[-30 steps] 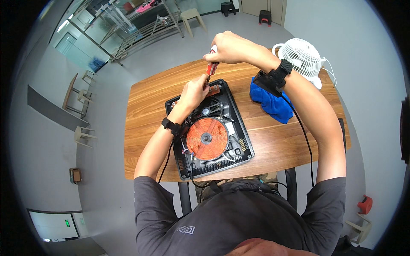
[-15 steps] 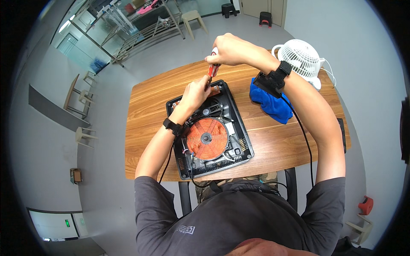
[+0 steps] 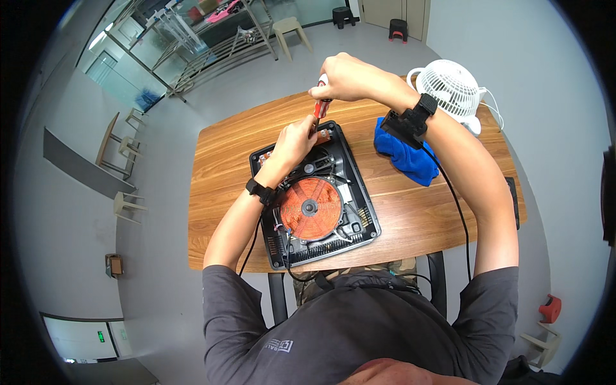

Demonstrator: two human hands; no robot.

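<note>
Around the table: On the brown table [image 3: 218, 212] we see a white fan [image 3: 448, 86] at the far right and a crumpled blue cloth [image 3: 410, 159] nearer the middle, partly covered by a black wrist device [image 3: 410, 125].
Behind: A metal rack [image 3: 224, 59] and a beige stool [image 3: 287, 27] stand on the grey floor.
In the way: Our left hand [image 3: 296, 140] and forearm hide part of the appliance's far left side.
Surfaces: We note streaked wood grain, soft cloth and the fan's ribbed plastic grille.
Open appliance: Its black, rectangular casing [image 3: 355, 173] lies on the table before us, exposing a round, orange-red coil [image 3: 321, 219].
Right hand: Our right hand [image 3: 350, 76] wraps its fingers around a red-and-white screwdriver [image 3: 320, 109].
Left hand: Its fingers bunch near the shaft; whether they grip it, we cannot tell.
</note>
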